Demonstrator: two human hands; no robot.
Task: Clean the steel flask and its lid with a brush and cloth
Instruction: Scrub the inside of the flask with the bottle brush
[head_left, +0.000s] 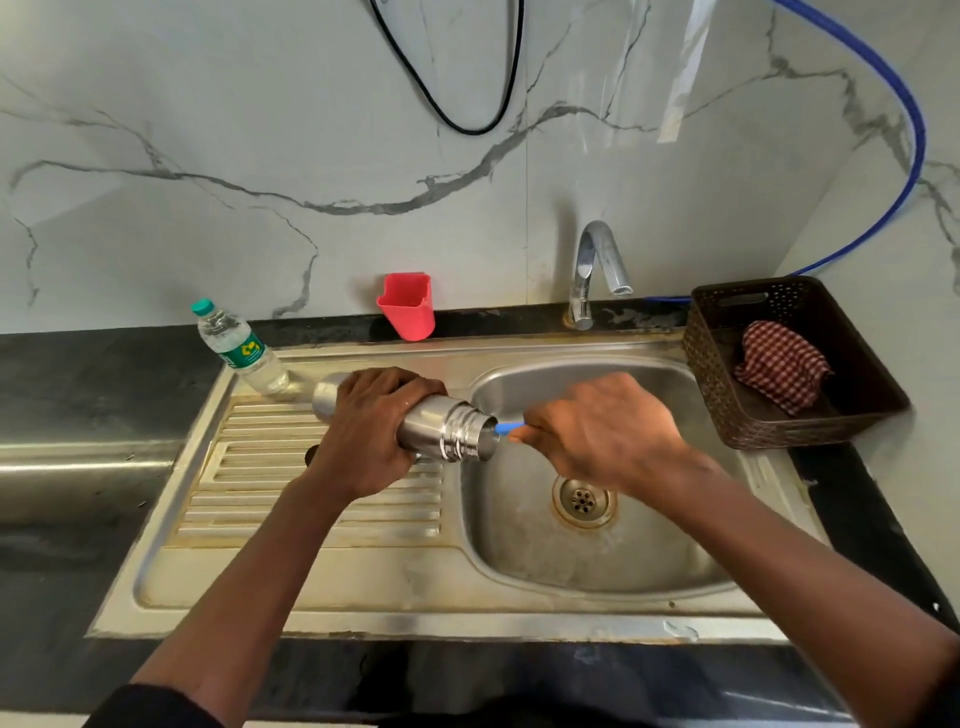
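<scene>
Two bare arms reach in from the bottom edge, one on each side. The left hand (371, 426) wraps round the middle of the steel flask (434, 422). Its fingers curl over the top and hold it tight. The flask lies almost flat in the air, over the spot where the draining board (260, 467) meets the sink (519, 566) bowl. Its bottom points away to the left. Its open mouth points right, straight at the right hand (597, 431).

The right hand is just beside the mouth, with its fingers pinched round a blue brush (508, 427). Only a small bit of blue handle shows between hand and mouth. The bristle end is hidden and is most likely inside the flask. Brush and flask lie along one line, so I think the scrubbing has to slide along that line, in and out. Nothing stands between them.

Under the right hand is the drain (582, 501). Past it, further right, a brown basket (727, 415) holds a red checked cloth (779, 366). Beyond the right hand stands the tap (597, 270), and no water shows.

Beyond the left hand are a plastic bottle (241, 348) and a red cup (408, 306) by the wall. A small dark thing peeks out by the left wrist. It may be the lid, but I cannot tell.
</scene>
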